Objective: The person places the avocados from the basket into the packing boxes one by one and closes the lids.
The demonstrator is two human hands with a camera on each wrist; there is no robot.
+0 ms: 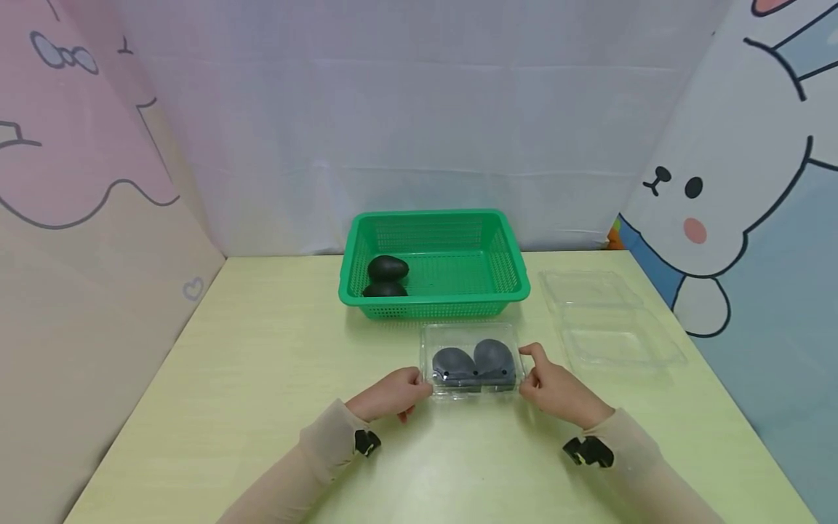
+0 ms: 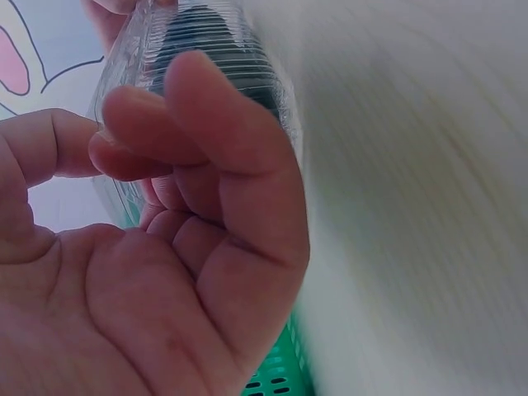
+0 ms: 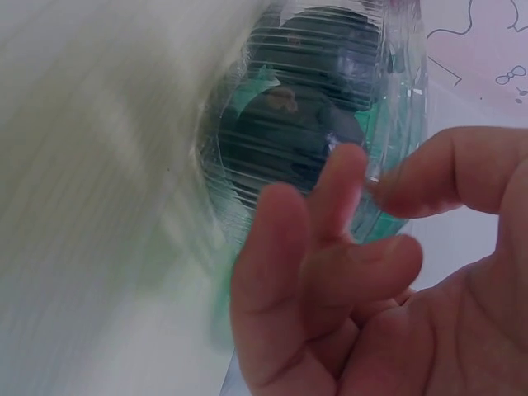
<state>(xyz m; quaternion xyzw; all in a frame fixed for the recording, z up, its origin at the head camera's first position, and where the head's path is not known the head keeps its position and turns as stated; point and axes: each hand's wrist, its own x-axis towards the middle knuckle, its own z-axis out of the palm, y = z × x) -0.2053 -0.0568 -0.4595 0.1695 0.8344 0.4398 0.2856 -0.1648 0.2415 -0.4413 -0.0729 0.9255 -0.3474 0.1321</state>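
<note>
Two dark avocados (image 1: pixel 494 359) lie side by side in a clear plastic clamshell box (image 1: pixel 452 335), its lid down over them. My left hand (image 1: pixel 391 394) pinches the box's front left corner with thumb and finger. At the right side, my right hand (image 1: pixel 556 389) grips the box edge between thumb and fingers, the index finger reaching further back along it. The ribbed box wall (image 2: pixel 136 58) shows beyond my curled left fingers in the left wrist view. Through the plastic, the right wrist view shows an avocado (image 3: pixel 280 136) with a brown stem spot.
Behind the box stands a green plastic basket (image 1: pixel 445 300) with two more dark avocados (image 1: pixel 388 268) at its left end. Another clear clamshell box (image 1: pixel 605 331) lies open at the right of the table (image 1: pixel 196 407). Printed cloth walls enclose the back and sides.
</note>
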